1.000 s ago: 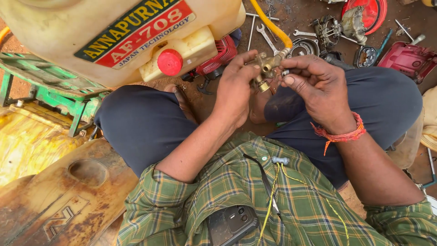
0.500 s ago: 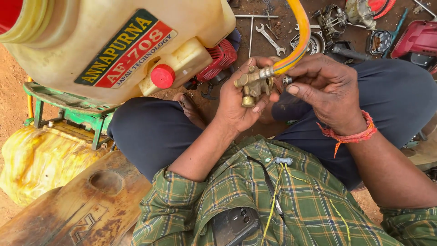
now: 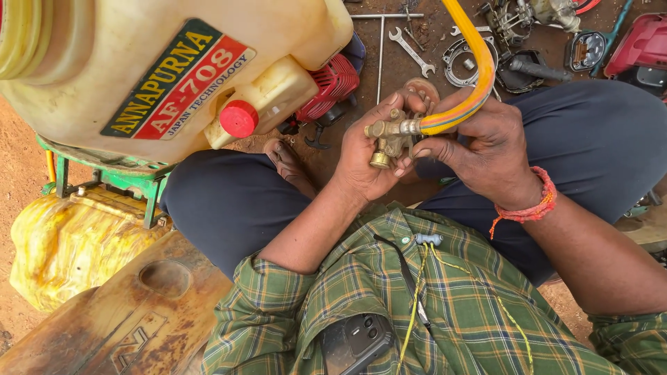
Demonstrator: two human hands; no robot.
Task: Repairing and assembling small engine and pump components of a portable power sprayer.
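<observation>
My left hand (image 3: 368,156) grips a small brass valve fitting (image 3: 386,139) in front of my chest, above my lap. My right hand (image 3: 479,139) holds the end of a yellow-orange hose (image 3: 472,83) where it meets the fitting's side port. The hose curves up and away over my right hand toward the top of the view. An orange thread band (image 3: 535,205) circles my right wrist. Both forearms rest above my dark trousers and green checked shirt.
A large cream sprayer tank (image 3: 139,69) with a red cap (image 3: 238,118) and a red engine (image 3: 333,80) stands at my left on a green frame (image 3: 104,180). Spanners (image 3: 410,48), metal parts and red housings (image 3: 643,42) lie on the ground ahead. A yellow tank (image 3: 62,243) lies lower left.
The view has shifted right and closer. The hose end has come onto the brass fitting, and my hands have turned it so its port faces the hose.
</observation>
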